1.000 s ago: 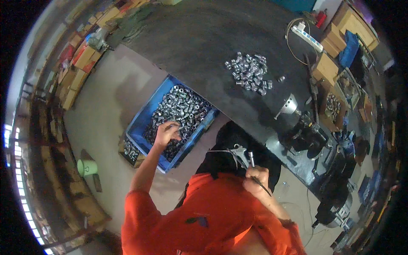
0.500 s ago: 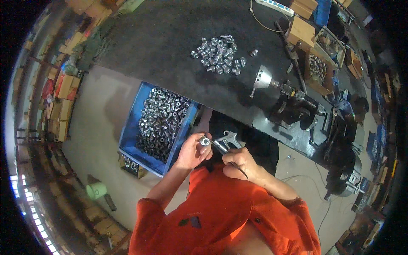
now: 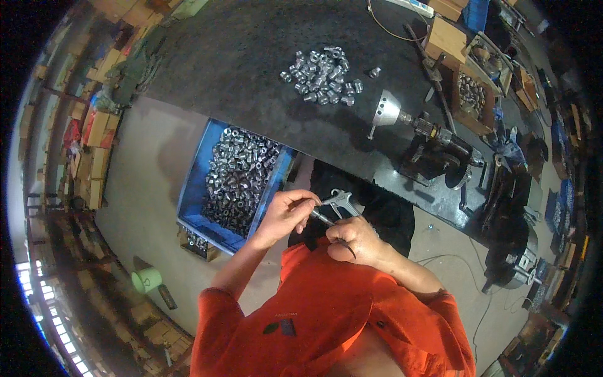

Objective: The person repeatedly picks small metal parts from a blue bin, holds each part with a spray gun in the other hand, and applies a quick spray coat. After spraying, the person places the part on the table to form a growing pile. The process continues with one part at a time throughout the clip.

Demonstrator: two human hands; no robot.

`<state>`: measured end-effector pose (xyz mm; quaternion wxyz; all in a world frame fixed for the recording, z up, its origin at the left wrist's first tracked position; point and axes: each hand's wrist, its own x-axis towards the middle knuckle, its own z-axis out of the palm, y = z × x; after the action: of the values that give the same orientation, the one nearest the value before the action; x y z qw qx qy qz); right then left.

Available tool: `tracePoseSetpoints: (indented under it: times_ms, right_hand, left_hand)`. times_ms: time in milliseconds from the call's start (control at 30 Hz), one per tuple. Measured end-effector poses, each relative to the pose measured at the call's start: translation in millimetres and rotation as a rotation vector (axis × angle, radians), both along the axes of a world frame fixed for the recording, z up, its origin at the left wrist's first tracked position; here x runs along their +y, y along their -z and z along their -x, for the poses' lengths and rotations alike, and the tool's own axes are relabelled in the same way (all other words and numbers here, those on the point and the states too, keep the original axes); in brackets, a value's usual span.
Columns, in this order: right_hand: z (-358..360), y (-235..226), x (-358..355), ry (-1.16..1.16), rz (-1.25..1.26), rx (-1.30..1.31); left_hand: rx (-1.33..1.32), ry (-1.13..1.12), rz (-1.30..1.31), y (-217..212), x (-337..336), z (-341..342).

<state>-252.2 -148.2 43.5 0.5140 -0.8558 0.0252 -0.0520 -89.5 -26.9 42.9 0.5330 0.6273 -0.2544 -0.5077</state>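
Observation:
My left hand [image 3: 284,218] is closed, its thumb and fingers pinched together at the near tip of a slim, rod-like metal tool [image 3: 322,217]. The small metal fitting in that hand is now hidden by the fingers. Wrapped round the other end of the tool is my right hand [image 3: 356,239], a thin dark tail sticking out below the fist. Just beyond both hands, a silver air blow gun [image 3: 342,200] lies over the dark cloth on my lap.
Left of my hands stands a blue crate [image 3: 196,221] full of metal fittings [image 3: 242,173]. On the dark workbench [image 3: 226,69] lie a loose pile of fittings [image 3: 323,75] and a clamped tool with a silver cone head [image 3: 385,108]. Cardboard boxes [image 3: 445,43] stand far right.
My left hand has turned over and moved toward the tool in my right hand, so the fitting's open end no longer shows. My right hand has hardly moved.

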Motion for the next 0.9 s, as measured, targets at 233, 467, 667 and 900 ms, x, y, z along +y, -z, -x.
tracePoseSetpoints:
  times_ms: [233,467,667,900]
  right_hand:
    - [2.9,8.1,0.0,0.013,-0.079,-0.084]
    - [3.7,4.7,-1.3,0.081,-0.079,-0.175]
    - [3.0,8.9,-0.3,0.079,-0.067,-0.182]
    - [3.9,8.3,-0.4,0.08,-0.025,-0.147]
  left_hand:
    - [0.026,0.122,0.101,-14.9,-3.6,-7.8]
    - [0.024,-0.082,0.129,1.3,15.0,-33.7]
    - [-0.101,-0.161,0.102,24.0,23.2,-33.0]
    - [0.084,0.063,0.095,-8.9,12.2,-11.9]
